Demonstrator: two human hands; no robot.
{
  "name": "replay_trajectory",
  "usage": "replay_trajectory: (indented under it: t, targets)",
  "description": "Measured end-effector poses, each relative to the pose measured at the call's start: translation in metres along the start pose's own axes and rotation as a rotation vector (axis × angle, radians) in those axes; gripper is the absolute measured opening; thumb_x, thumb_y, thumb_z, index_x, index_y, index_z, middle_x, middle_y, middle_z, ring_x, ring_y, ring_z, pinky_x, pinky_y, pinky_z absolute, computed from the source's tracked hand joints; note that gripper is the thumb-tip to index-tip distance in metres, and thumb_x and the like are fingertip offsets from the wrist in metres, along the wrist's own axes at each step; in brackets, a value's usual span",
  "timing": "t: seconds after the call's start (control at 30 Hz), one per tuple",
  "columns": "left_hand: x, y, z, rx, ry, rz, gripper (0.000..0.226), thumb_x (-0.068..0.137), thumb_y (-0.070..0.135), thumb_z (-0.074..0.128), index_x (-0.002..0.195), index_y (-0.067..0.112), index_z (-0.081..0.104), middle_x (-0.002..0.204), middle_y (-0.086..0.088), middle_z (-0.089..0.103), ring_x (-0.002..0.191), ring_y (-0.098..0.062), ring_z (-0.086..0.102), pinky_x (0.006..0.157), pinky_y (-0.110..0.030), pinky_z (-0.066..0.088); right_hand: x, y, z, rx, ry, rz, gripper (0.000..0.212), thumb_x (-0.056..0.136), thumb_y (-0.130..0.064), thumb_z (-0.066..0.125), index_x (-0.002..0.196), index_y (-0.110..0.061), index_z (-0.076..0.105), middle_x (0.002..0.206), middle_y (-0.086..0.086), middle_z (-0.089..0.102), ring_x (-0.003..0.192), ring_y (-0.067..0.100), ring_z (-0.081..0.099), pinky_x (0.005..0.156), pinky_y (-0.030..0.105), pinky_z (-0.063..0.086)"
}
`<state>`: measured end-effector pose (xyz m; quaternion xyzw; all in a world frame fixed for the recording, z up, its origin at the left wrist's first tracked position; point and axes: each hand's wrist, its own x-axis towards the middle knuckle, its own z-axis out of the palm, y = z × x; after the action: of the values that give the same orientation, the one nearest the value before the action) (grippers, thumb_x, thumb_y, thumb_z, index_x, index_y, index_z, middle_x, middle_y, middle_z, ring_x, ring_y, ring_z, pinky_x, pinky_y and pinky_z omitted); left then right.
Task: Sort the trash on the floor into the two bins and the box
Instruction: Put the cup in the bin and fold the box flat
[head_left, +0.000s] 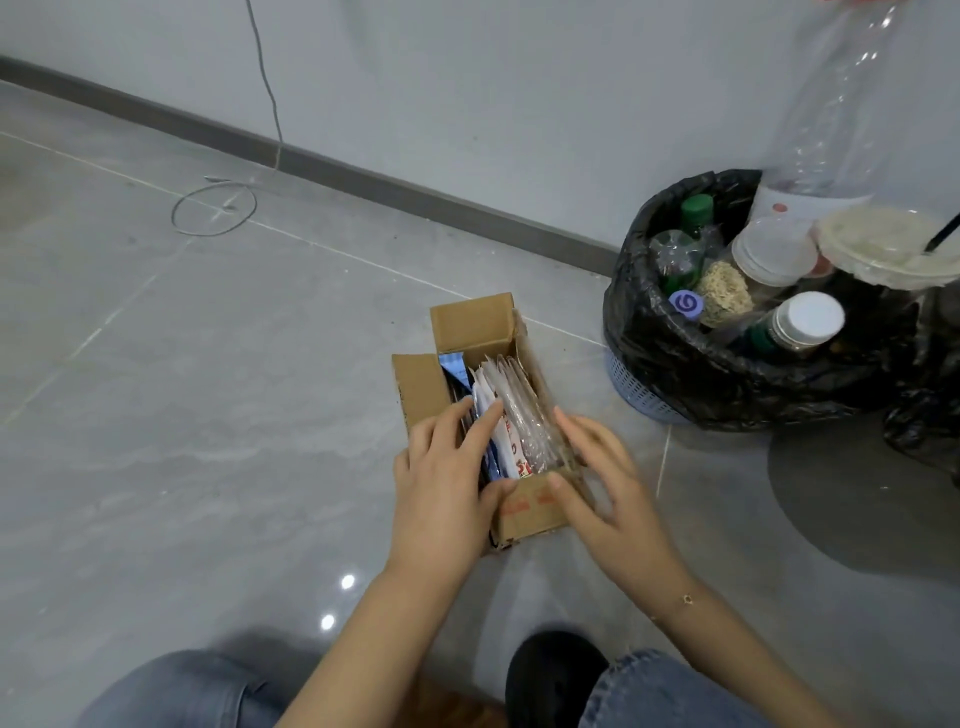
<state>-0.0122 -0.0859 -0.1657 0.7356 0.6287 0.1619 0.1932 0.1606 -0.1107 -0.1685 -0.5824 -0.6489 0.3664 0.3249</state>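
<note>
A small cardboard box (530, 512) stands open on the grey floor, packed with upright plastic wrappers and packets (514, 410). My left hand (447, 478) rests on the box's left side, fingers straight and pressing into the packets, thumb on the near rim. My right hand (602, 483) lies flat against the box's right wall with fingers spread. To the right, a bin lined with a black bag (675, 358) is full of plastic bottles, jars and a lidded cup (888, 244). A large clear bottle (836, 114) stands out of it.
A blue basket base (634, 384) shows under the black bag. Another black bag (924, 431) sits at the far right edge. A thin cable (213, 210) coils on the floor by the wall's skirting. My knees and a black shoe (550, 675) are at the bottom.
</note>
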Motion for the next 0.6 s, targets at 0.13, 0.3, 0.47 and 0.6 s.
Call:
replay_trajectory:
  t: [0.13, 0.3, 0.47, 0.6]
  targets:
    - [0.004, -0.008, -0.001, -0.13, -0.065, 0.046, 0.085, 0.08, 0.038, 0.072, 0.149, 0.035, 0.022, 0.158, 0.006, 0.01, 0.138, -0.011, 0.008, 0.112, -0.029, 0.015, -0.005, 0.011, 0.016, -0.299, -0.083, -0.084, 0.066, 0.091, -0.055, 0.044, 0.149, -0.033, 0.023, 0.157, -0.021, 0.009, 0.145, 0.004, 0.008, 0.115, 0.024, 0.015]
    - [0.037, -0.025, -0.021, -0.26, 0.043, -0.023, 0.098, 0.075, 0.032, 0.079, 0.149, 0.035, 0.016, 0.159, 0.003, -0.004, 0.145, -0.012, -0.002, 0.117, -0.035, 0.009, -0.003, 0.015, 0.015, -0.388, -0.059, -0.091, 0.075, 0.085, -0.065, 0.044, 0.149, -0.033, 0.023, 0.157, -0.023, 0.005, 0.146, 0.001, 0.001, 0.114, 0.024, 0.013]
    - [0.109, -0.024, -0.038, -0.262, -0.084, -0.093, 0.104, 0.079, 0.032, 0.076, 0.153, 0.025, 0.004, 0.158, 0.002, 0.023, 0.141, -0.017, 0.029, 0.113, -0.041, 0.03, -0.005, 0.016, 0.012, -0.243, -0.06, -0.044, 0.069, 0.09, -0.059, 0.039, 0.15, -0.032, 0.019, 0.156, -0.026, 0.002, 0.142, -0.007, 0.008, 0.111, 0.008, 0.015]
    - [0.114, -0.022, -0.033, -0.412, -0.119, -0.015, 0.086, 0.083, 0.019, 0.073, 0.15, 0.033, 0.021, 0.133, 0.011, 0.052, 0.113, -0.002, 0.051, 0.093, -0.024, 0.044, -0.007, 0.021, 0.01, -0.238, 0.11, -0.011, 0.062, 0.093, -0.049, 0.034, 0.15, -0.025, 0.024, 0.156, -0.02, 0.018, 0.136, -0.015, 0.019, 0.105, 0.0, 0.019]
